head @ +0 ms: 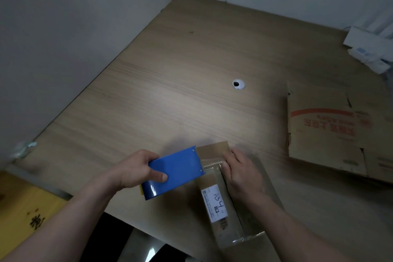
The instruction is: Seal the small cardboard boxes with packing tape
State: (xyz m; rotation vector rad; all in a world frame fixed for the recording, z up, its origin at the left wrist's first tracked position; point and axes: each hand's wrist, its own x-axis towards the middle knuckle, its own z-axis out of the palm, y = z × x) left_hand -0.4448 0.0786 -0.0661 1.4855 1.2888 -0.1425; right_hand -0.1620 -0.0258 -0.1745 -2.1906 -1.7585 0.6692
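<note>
Closest to us, at the near edge of the wooden desk, lies the small cardboard box, its long side running away from us and a white label with handwriting stuck on its top. Shiny tape covers part of the top around the middle seam. Our right hand lies flat on the far half of the box, fingers straight and pressing down beside the seam, holding nothing. Our left hand grips the blue tape dispenser, thumb across its broad face and fingers curled behind; its far end meets the box's far left edge. To the right, well apart, a larger flattened carton with red print lies on the desk. Farther back sits a round cable hole, and white packets lie at the far right. A yellow wooden board shows at lower left.
</note>
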